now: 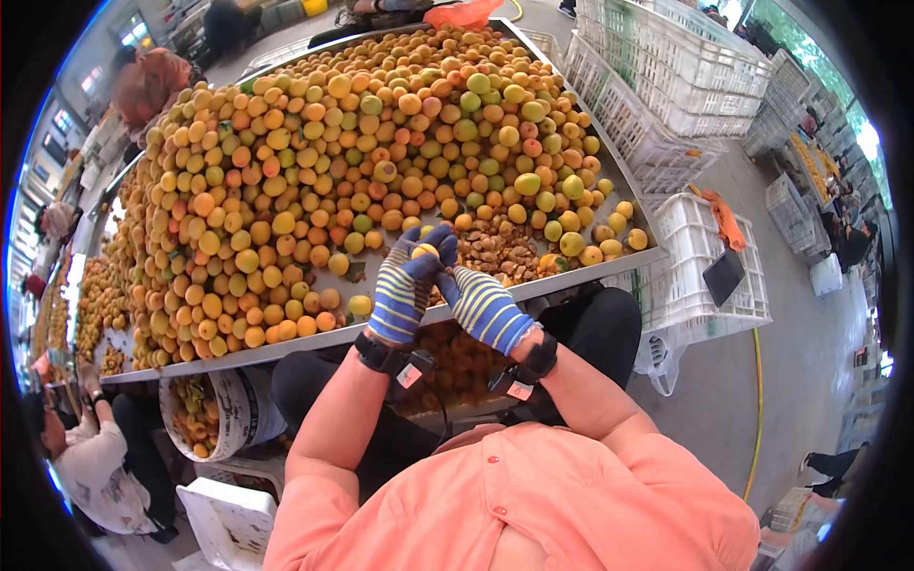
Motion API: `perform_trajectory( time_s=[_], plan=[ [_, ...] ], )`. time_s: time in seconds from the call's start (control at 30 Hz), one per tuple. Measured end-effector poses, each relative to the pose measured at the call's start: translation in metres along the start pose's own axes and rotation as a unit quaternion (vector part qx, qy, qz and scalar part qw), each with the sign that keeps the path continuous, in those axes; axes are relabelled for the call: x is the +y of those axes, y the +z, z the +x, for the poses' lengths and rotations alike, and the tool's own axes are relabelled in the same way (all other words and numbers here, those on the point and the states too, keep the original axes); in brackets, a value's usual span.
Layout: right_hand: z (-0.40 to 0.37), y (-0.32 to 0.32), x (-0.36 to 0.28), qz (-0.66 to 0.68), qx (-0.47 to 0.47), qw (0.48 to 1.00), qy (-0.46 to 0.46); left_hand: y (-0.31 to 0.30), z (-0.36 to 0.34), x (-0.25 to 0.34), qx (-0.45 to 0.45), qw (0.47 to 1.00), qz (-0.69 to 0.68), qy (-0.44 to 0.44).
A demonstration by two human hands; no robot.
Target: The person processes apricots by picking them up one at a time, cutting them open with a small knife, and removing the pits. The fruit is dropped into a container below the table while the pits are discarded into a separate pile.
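Both of my hands wear blue-and-yellow striped gloves and meet at the near edge of the metal table. My left hand (400,287) is closed around an apricot (425,250), whose orange top shows between the gloved fingers. Pressed against it, my right hand (481,303) has its fingers closed at the same apricot; their exact grip is partly hidden. Just beyond my right hand lies a pile of brown apricot stones (500,249). A large heap of yellow, orange and greenish apricots (295,162) covers the table.
The table's metal rim (238,359) runs in front of me. Below it stand a white bucket of apricots (233,414) and a white tub (224,523). White crates (705,266) are at the right, one bearing an orange glove (726,221). A co-worker (105,466) sits at left.
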State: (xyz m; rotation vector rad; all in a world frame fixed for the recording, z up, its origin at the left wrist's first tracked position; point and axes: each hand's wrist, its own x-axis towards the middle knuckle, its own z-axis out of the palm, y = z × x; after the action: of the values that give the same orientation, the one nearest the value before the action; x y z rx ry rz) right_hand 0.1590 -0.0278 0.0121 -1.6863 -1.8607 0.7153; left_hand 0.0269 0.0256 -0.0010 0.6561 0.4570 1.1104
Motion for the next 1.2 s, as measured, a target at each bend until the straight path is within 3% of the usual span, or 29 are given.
perform_trajectory(
  time_s=[0.03, 0.17, 0.2, 0.33, 0.47, 0.57, 0.6, 0.7, 0.73, 0.77, 0.83, 0.97, 1.0, 1.1, 1.13, 1.2],
  plan=[
    [0.0, -0.001, 0.0, 0.009, 0.003, 1.0, 0.007, 0.003, -0.001, 0.0, -0.002, 1.0, -0.026, 0.001],
    [0.001, 0.006, 0.005, -0.036, 0.064, 0.997, -0.009, -0.014, -0.002, -0.002, 0.037, 0.957, -0.235, -0.167],
    [0.0, 0.001, -0.001, -0.02, 0.058, 0.998, 0.0, -0.016, -0.002, -0.001, 0.012, 0.953, -0.239, -0.183],
    [-0.002, -0.004, -0.011, -0.07, 0.04, 0.997, 0.019, -0.003, -0.005, -0.004, 0.057, 0.981, -0.143, -0.12],
    [-0.004, -0.008, -0.015, -0.044, 0.032, 0.998, 0.028, -0.016, -0.001, -0.011, 0.018, 0.997, -0.054, -0.052],
    [-0.003, 0.006, 0.003, -0.031, 0.043, 0.999, -0.005, 0.009, -0.006, -0.004, 0.101, 0.991, 0.082, 0.034],
    [-0.003, 0.01, 0.009, -0.035, 0.01, 0.999, -0.016, 0.01, -0.006, -0.003, 0.09, 0.991, 0.086, 0.046],
    [-0.001, 0.016, 0.022, -0.014, 0.005, 0.994, -0.106, 0.014, -0.006, 0.0, 0.084, 0.994, 0.065, 0.011],
    [0.0, 0.012, 0.016, 0.134, 0.002, 0.99, -0.048, 0.01, -0.003, -0.002, 0.078, 0.996, 0.044, 0.002],
    [0.0, 0.007, 0.01, 0.201, -0.031, 0.979, 0.011, -0.011, 0.006, -0.012, 0.032, 0.999, 0.005, -0.001],
    [0.0, 0.009, 0.022, 0.023, -0.016, 0.992, -0.125, -0.016, 0.007, -0.01, 0.005, 0.998, -0.053, -0.029],
    [-0.014, -0.014, 0.019, 0.041, -0.031, 0.998, -0.026, -0.033, 0.009, 0.009, 0.159, 0.972, -0.161, -0.06],
    [-0.015, -0.014, 0.024, 0.093, -0.01, 0.995, -0.02, -0.037, 0.01, 0.016, 0.112, 0.966, -0.222, -0.074],
    [-0.013, -0.025, 0.018, 0.107, 0.052, 0.993, 0.028, -0.031, 0.009, 0.009, 0.108, 0.975, -0.155, -0.116],
    [-0.013, -0.036, 0.004, 0.056, 0.058, 0.995, 0.057, -0.028, 0.008, 0.003, 0.056, 0.982, -0.111, -0.145],
    [-0.002, -0.031, 0.006, 0.075, 0.092, 0.992, -0.027, -0.016, 0.0, -0.009, 0.05, 0.989, -0.052, -0.133]
  ],
)
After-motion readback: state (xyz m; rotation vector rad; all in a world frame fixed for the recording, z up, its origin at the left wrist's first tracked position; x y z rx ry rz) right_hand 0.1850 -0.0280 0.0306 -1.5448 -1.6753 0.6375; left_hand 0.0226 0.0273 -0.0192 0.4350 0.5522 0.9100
